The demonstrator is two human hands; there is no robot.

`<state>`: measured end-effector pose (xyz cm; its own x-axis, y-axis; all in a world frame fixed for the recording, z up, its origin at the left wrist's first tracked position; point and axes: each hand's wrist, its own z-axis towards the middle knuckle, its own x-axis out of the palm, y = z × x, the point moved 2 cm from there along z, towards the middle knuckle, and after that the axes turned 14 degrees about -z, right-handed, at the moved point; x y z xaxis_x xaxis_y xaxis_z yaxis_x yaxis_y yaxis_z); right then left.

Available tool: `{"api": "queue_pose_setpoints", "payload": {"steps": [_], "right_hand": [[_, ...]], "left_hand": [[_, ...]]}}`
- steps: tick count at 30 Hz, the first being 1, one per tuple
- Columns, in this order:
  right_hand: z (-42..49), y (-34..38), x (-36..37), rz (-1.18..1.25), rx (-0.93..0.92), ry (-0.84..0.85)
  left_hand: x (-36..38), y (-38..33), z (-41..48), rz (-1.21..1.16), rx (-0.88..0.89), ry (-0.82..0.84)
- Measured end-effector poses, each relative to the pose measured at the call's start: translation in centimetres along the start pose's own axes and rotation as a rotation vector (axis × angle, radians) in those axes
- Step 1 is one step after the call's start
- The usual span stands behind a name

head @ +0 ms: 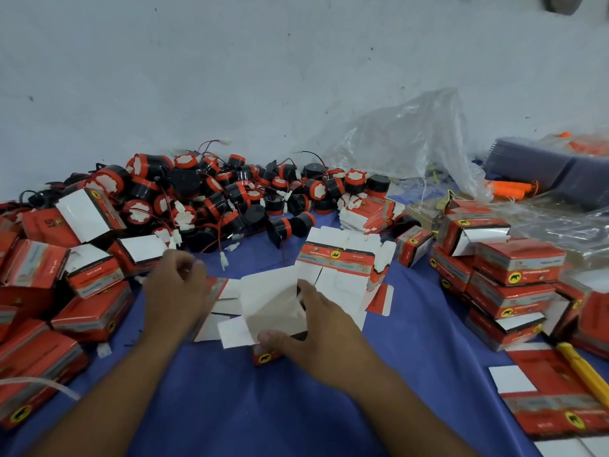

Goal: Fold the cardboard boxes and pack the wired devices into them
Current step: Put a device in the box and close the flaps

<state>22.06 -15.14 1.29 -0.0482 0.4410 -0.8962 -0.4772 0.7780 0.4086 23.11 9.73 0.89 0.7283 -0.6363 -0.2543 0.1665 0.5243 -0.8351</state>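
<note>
A: Grey wall point(230, 77) fills the top, and blue cloth point(230, 400) covers the table in front of you. What's biggest on it?
B: The heap of wired devices point(211, 196) at eleven o'clock, black and red with loose leads. Red folded boxes point(49, 291) pile up at nine, with a second stack point(514, 278) at three. A flat box blank point(339, 262) lies at one.
A: And the one you're working on?
B: The half-folded box point(270, 301) sits dead centre, white flaps up. Your right hand point(316, 328) grips it, thumb on the near edge, fingers at the far side.
A: Your left?
B: Your left hand point(178, 288) is curled at the box's nine o'clock flaps. I cannot tell whether it pinches one.
</note>
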Motion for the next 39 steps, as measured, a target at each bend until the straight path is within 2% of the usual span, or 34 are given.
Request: {"api": "queue_pose_setpoints", "payload": {"steps": [3,5,7,9,12,17,20,23,25,27,29,31,33,35,37,39], "right_hand": [[-0.1,0.2,-0.3,-0.146,0.005,-0.018],[0.0,0.6,-0.6,-0.203,0.018,-0.036],[0.0,0.9,-0.9,-0.233,0.037,-0.081],[-0.1,1.0,-1.8,-0.207,0.070,-0.188],[-0.2,0.4,-3.2,-0.096,0.084,-0.376],[0.1,0.0,-3.5,0.079,0.014,-0.530],[0.1,0.3,-3.4,0.294,-0.011,-0.562],[-0.1,0.9,-4.2,0.597,-0.093,-0.640],[-0.4,1.0,-4.8,0.749,-0.224,-0.686],[-0.5,1.0,-5.1,0.885,-0.268,-0.613],[-0.3,1.1,-4.7,0.991,-0.242,-0.463],[-0.1,1.2,-4.2,1.015,-0.211,-0.350],[-0.2,1.4,-3.7,0.930,-0.188,-0.285],[-0.4,1.5,-3.1,0.716,-0.188,-0.275],[-0.5,1.7,-2.3,0.544,-0.201,-0.229],[-0.5,2.0,-2.0,0.529,-0.159,-0.181]], "left_hand": [[2.0,2.7,4.3,0.200,-0.187,0.198],[3.3,3.9,5.7,0.324,-0.250,0.289],[4.3,4.0,6.3,0.441,-0.146,0.331],[4.6,3.4,6.6,0.415,-0.033,0.235],[4.2,0.7,7.0,0.162,0.005,0.019],[2.7,-9.7,7.6,-0.606,0.047,-0.038],[1.6,-16.8,5.8,-0.938,0.163,0.151],[1.9,-20.6,2.1,-0.968,0.203,0.430],[2.4,-20.6,-0.6,-0.967,0.101,0.542],[2.4,-19.5,-2.4,-1.014,-0.035,0.553],[1.6,-17.9,-3.1,-1.038,-0.130,0.501],[0.3,-15.9,-3.1,-0.881,-0.153,0.439],[-1.2,-13.9,-3.2,-0.625,-0.170,0.410],[-2.4,-12.5,-3.4,-0.456,-0.221,0.440],[-3.3,-11.8,-3.5,-0.370,-0.264,0.516],[-3.7,-11.7,-3.8,-0.362,-0.299,0.610]]}}
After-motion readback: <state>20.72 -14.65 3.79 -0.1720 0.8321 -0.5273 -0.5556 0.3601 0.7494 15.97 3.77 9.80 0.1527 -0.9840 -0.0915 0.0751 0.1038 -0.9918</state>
